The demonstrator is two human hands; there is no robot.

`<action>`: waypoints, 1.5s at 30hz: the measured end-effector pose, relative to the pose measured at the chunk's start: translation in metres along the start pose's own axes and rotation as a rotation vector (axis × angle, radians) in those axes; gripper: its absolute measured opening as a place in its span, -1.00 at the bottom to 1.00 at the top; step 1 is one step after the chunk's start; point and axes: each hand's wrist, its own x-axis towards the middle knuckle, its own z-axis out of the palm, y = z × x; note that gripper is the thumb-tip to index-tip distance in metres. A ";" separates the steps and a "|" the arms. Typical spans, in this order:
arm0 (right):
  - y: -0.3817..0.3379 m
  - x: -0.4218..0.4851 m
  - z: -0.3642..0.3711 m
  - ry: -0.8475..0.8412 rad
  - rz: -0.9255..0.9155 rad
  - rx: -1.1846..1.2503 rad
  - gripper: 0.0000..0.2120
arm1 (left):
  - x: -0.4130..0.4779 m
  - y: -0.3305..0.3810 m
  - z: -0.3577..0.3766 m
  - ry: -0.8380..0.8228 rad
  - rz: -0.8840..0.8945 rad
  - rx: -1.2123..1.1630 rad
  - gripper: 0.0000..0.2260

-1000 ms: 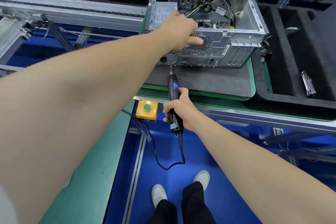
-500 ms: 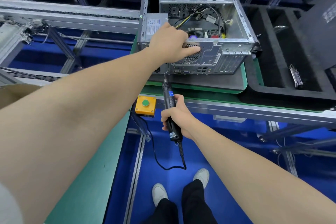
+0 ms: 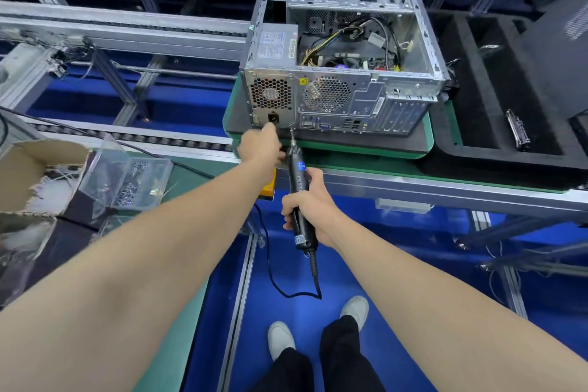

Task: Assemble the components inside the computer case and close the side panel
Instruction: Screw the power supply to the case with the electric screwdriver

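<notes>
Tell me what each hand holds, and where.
Right hand grips the electric screwdriver around its lower barrel. Left hand is beside its nose; whether it holds anything cannot be told.

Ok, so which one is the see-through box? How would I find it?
Find the big metal computer case up top, then go left and down to the green bench. The clear box sits there, right beside a torn cardboard box. It is the only see-through one, with small dark bits heaped inside.
</notes>
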 end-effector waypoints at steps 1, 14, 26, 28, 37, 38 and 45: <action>0.001 0.000 0.000 -0.003 -0.001 0.001 -0.16 | 0.002 -0.008 0.000 -0.140 -0.131 -0.090 -0.72; 0.004 0.015 0.009 0.006 -0.011 -0.015 -0.32 | 0.022 -0.023 0.023 -0.459 -0.343 -0.616 -0.77; 0.003 0.020 0.015 0.040 -0.025 -0.001 -0.31 | 0.024 -0.013 0.020 -0.469 -0.364 -0.576 -0.79; 0.004 0.021 0.015 0.042 -0.022 -0.002 -0.29 | 0.024 -0.013 0.020 -0.471 -0.365 -0.563 -0.80; 0.004 0.026 0.016 0.045 -0.014 0.021 -0.27 | 0.025 -0.006 0.020 -0.455 -0.386 -0.536 -0.82; 0.004 0.027 0.016 0.046 -0.012 0.028 -0.27 | 0.025 -0.006 0.020 -0.457 -0.385 -0.540 -0.83; 0.003 0.029 0.015 0.042 -0.013 0.032 -0.29 | 0.030 -0.012 0.019 -0.401 -0.343 -0.457 -0.71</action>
